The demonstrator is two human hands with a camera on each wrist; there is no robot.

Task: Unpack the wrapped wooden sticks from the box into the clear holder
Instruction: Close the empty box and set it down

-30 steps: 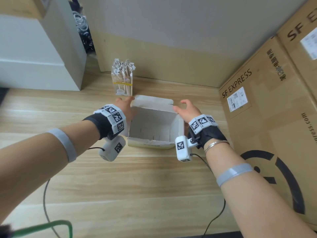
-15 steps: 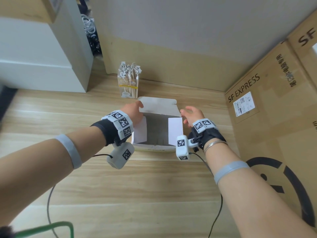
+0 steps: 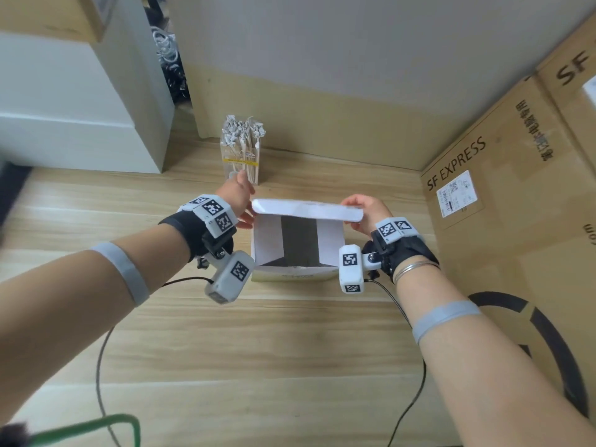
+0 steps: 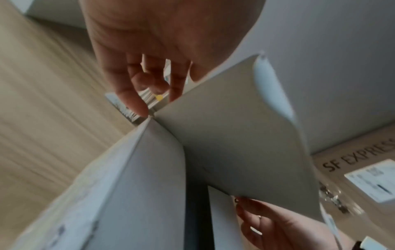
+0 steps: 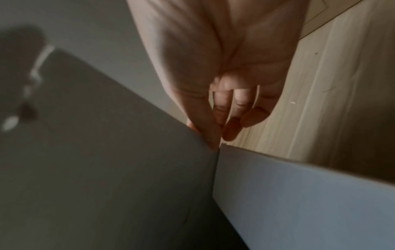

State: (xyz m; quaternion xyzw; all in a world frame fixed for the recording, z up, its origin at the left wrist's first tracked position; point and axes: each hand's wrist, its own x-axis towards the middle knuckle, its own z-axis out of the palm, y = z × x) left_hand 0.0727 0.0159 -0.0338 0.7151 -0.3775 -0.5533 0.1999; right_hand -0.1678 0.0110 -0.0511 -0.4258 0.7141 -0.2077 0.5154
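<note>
A white cardboard box [image 3: 295, 275] stands on the wooden table, its two side flaps folded inward over a dark gap. Its back lid flap [image 3: 306, 209] is raised and leans forward over the opening. My left hand [image 3: 246, 206] pinches the lid's left end and my right hand [image 3: 359, 209] pinches its right end. In the left wrist view my left hand's fingers [image 4: 136, 101] reach the lid [image 4: 230, 126] at its corner. The right wrist view shows fingertips [image 5: 213, 142] on the lid's edge. Behind the box the clear holder [image 3: 242, 166] is full of wrapped wooden sticks [image 3: 243, 132]. The box's inside is hidden.
Large SF EXPRESS cartons [image 3: 503, 201] stand along the right. A white cabinet [image 3: 80, 124] stands at the back left, with the wall close behind the holder. Cables [image 3: 103, 366] trail across the near table from the wrist cameras.
The box was open a second ago. The two side flaps have since been folded in, and both hands now bring the back lid flap forward over them.
</note>
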